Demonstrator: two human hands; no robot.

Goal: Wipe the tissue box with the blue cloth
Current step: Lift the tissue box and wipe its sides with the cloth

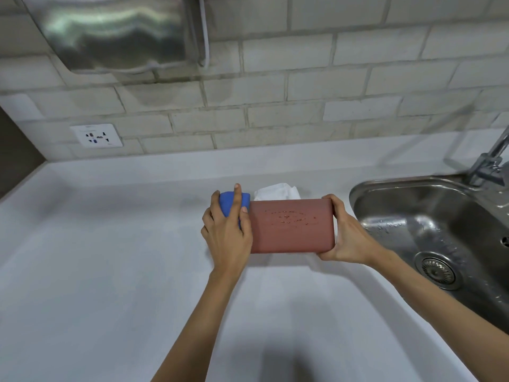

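Head view: single wide-angle frame, looking down at a white surface (110, 257).
Tissue box (292, 226): reddish-brown, held between both hands above the surface, left of the sink (429, 216); broad face toward the camera, white tissue (276, 192) showing at its far edge.
Blue cloth (234, 204): bunched against the box's left end, under the left hand.
Left hand (227, 230): fingers curled over the cloth, pressing it to the box end.
Right hand (345, 238): clasped round the box's right end, thumb below, fingers over the top.
Background: tiled wall, socket (96, 135), steel dispenser (115, 31), tap (490, 161).
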